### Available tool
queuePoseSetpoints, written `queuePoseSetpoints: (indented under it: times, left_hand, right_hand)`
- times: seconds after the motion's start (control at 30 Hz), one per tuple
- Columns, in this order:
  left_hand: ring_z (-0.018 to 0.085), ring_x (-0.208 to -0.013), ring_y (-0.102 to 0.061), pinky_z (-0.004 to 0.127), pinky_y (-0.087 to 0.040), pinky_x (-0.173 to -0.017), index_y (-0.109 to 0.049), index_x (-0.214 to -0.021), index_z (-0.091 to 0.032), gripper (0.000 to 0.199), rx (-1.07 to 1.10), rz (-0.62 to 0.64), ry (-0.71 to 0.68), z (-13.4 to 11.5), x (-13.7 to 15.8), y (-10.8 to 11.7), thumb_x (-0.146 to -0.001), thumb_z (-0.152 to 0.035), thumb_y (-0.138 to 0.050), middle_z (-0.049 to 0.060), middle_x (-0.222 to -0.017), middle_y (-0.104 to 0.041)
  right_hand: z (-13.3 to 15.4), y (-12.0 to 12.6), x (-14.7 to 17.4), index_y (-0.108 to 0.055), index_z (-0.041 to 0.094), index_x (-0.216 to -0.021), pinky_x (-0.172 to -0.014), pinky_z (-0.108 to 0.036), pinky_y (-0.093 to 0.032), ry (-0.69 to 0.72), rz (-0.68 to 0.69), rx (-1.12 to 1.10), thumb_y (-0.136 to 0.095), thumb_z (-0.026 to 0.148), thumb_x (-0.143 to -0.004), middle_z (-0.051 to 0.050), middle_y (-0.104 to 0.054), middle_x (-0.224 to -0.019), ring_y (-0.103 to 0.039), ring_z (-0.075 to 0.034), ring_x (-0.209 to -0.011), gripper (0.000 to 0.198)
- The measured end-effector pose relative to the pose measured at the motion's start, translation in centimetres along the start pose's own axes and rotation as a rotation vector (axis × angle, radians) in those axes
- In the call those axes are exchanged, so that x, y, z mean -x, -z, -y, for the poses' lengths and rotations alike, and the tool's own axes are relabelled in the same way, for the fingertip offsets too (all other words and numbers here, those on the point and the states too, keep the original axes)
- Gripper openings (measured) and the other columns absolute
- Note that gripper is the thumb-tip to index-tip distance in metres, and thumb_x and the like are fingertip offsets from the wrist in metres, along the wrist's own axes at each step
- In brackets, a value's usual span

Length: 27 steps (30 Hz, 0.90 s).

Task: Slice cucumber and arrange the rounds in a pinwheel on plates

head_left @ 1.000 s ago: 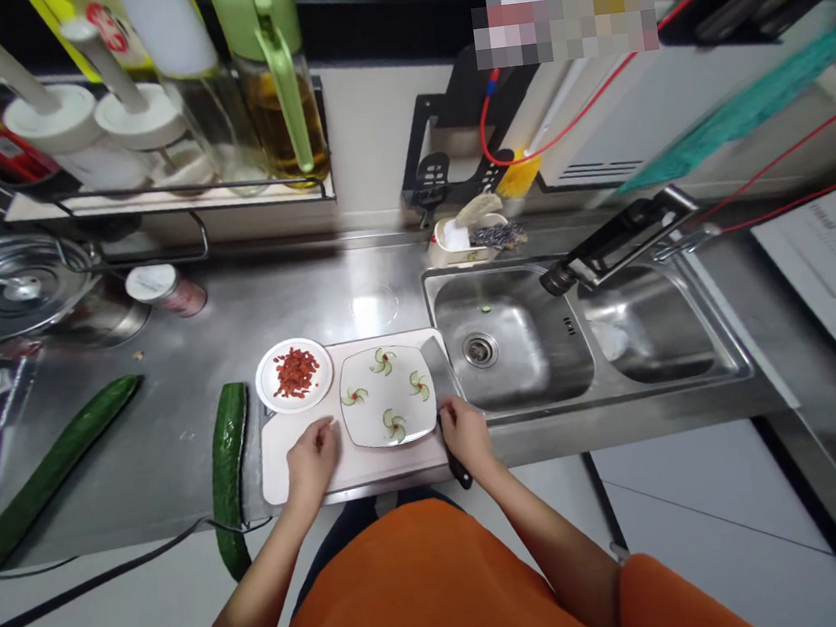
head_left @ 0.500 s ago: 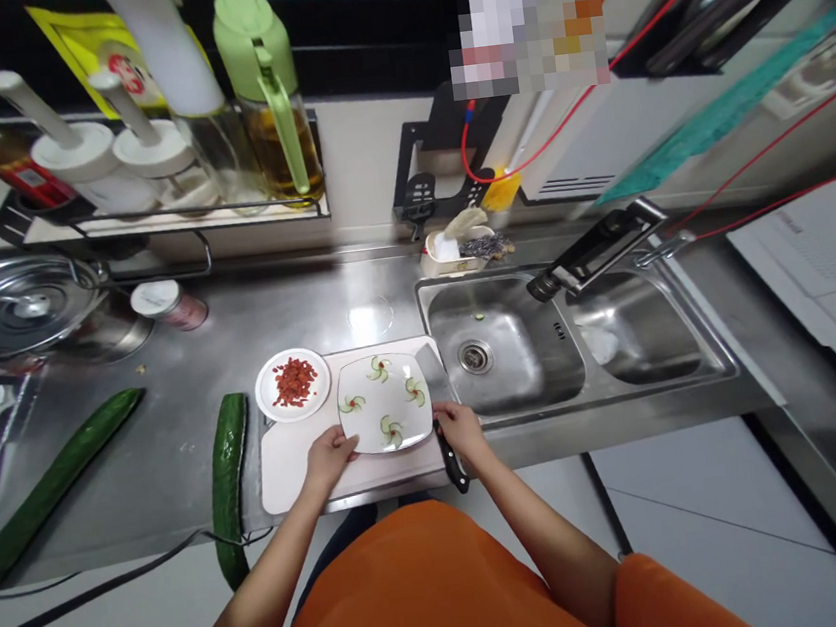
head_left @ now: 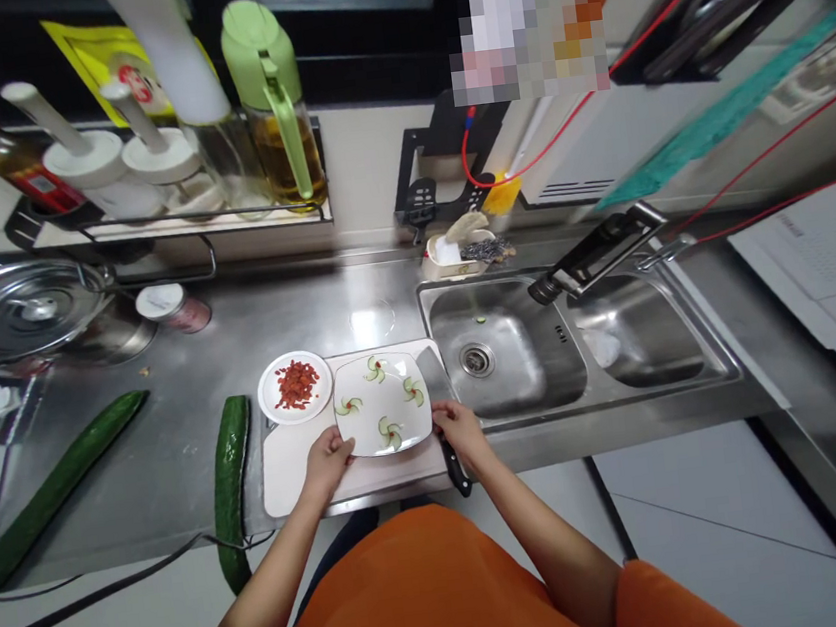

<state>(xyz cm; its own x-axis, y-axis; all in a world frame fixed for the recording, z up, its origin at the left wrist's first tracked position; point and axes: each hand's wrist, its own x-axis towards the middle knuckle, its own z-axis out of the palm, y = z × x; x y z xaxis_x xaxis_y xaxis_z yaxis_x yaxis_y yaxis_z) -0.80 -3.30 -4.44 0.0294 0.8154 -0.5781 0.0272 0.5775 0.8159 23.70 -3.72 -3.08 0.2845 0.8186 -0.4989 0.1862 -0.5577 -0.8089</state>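
Square plate (head_left: pixel 382 402) pinched by left hand (head_left: pixel 328 462), right hand (head_left: pixel 462 429); knife (head_left: pixel 454 467) just right, round dish (head_left: pixel 268 395) just left.

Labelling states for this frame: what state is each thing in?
Square plate: face up, garnished; lifted or not, unclear
Left hand: gripping square plate's near-left corner
Right hand: fingers at square plate's right edge
Round plate: holding red pieces
Knife: lying beside square plate
Oil bottle: upright, part full
Pot: covered
Right cucumber: near end overhanging counter
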Motion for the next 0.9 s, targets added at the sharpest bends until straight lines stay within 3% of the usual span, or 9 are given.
queuePoseSetpoints:
  times: [0.27, 0.53, 0.63, 0.73, 0.9]
  left_hand:
    - [0.007, -0.044, -0.037, 0.019, -0.026, -0.046, -0.050, -0.069, -0.018, 0.036, -0.008, -0.018, -0.028, -1.4, 0.6, 0.9, -0.061, -0.048, -0.068, -0.009, -0.048, -0.041]
    - [0.006, -0.044, -0.036, 0.019, -0.024, -0.046, -0.052, -0.074, -0.017, 0.035, -0.001, -0.003, -0.059, -1.1, 0.4, 1.5, -0.063, -0.045, -0.068, -0.009, -0.049, -0.041]
    - [0.006, -0.044, -0.035, 0.019, -0.023, -0.046, -0.053, -0.076, -0.017, 0.035, -0.007, 0.004, -0.056, -1.0, 0.3, 1.3, -0.063, -0.045, -0.068, -0.009, -0.048, -0.042]
    - [0.006, -0.043, -0.035, 0.019, -0.023, -0.046, -0.052, -0.074, -0.017, 0.034, -0.008, 0.016, -0.049, -0.4, 0.1, 1.0, -0.063, -0.046, -0.066, -0.009, -0.047, -0.041]
    - [0.005, -0.042, -0.033, 0.019, -0.024, -0.045, -0.042, -0.065, -0.019, 0.034, 0.003, 0.003, -0.018, 1.6, -0.4, 0.5, -0.063, -0.044, -0.066, -0.010, -0.047, -0.036]
  right_hand:
    - [0.9, -1.2, 0.1, -0.057, 0.020, -0.089, -0.061, -0.025, -0.049, -0.200, 0.077, -0.383, -0.061, 0.027, -0.062, 0.002, -0.062, -0.069, -0.058, -0.013, -0.060, 0.029]
    - [1.4, -2.7, -0.1, -0.055, 0.022, -0.099, -0.064, -0.026, -0.051, -0.206, 0.213, -0.434, -0.058, 0.032, -0.065, -0.001, -0.067, -0.087, -0.064, -0.015, -0.074, 0.036]
    - [1.5, -2.9, -0.2, -0.058, 0.020, -0.098, -0.064, -0.027, -0.051, -0.105, 0.193, -0.276, -0.051, 0.034, -0.074, -0.002, -0.068, -0.081, -0.064, -0.016, -0.071, 0.029]
    - [1.7, -2.2, -0.7, -0.063, 0.017, -0.092, -0.069, -0.029, -0.048, 0.049, 0.002, 0.083, -0.047, 0.031, -0.078, -0.004, -0.068, -0.077, -0.062, -0.018, -0.072, 0.026]
    - [3.6, -1.5, -2.2, -0.067, 0.015, -0.094, -0.087, -0.032, -0.037, 0.311, -0.270, 0.493, -0.050, 0.023, -0.079, -0.009, -0.067, -0.093, -0.055, -0.021, -0.091, 0.023]
